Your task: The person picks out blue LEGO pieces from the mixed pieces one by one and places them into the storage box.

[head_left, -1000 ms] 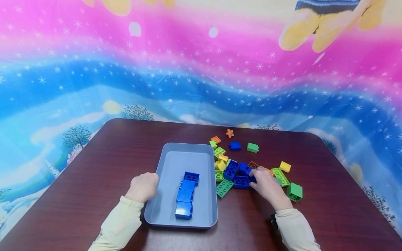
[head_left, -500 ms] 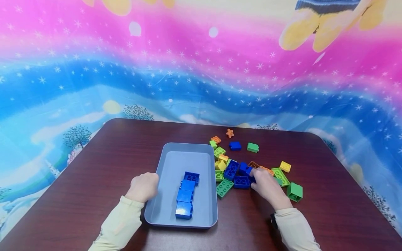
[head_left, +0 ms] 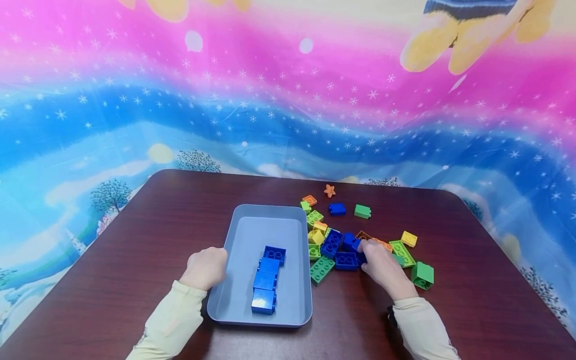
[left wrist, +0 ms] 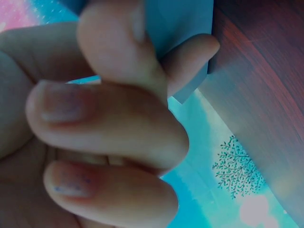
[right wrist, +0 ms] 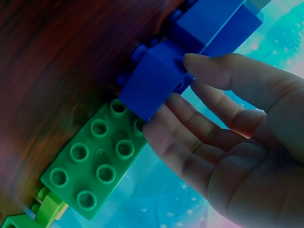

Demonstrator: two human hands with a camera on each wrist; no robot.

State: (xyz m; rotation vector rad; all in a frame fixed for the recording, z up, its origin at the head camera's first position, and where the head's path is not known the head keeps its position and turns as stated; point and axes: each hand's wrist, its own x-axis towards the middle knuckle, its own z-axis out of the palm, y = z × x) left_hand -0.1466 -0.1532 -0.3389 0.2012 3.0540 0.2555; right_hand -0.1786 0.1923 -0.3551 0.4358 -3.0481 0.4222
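On the left, my left hand [head_left: 204, 267] grips the side rim of the grey tray [head_left: 243, 232]. In the left wrist view its thumb and index finger pinch the tray wall [left wrist: 183, 21], and the other fingers are curled. Several blue bricks [head_left: 265, 281] lie in a line inside the tray. My right hand [head_left: 382, 265] is in the brick pile right of the tray. The right wrist view has its thumb and fingertips around a blue brick [right wrist: 154, 78], beside another blue brick [right wrist: 209, 21] and a green brick [right wrist: 97, 159]. From the head, the hand partly covers this brick.
Loose yellow [head_left: 409, 239], green [head_left: 422, 275], lime [head_left: 402, 254] and orange bricks surround the right hand. Farther back lie a blue brick [head_left: 336, 209], a green brick [head_left: 362, 211] and an orange flower piece [head_left: 329, 190]. A printed cloth [head_left: 270, 100] hangs behind the dark table.
The right hand has shifted very slightly at the blue brick. The left hand, the tray and the loose bricks stay where they were.
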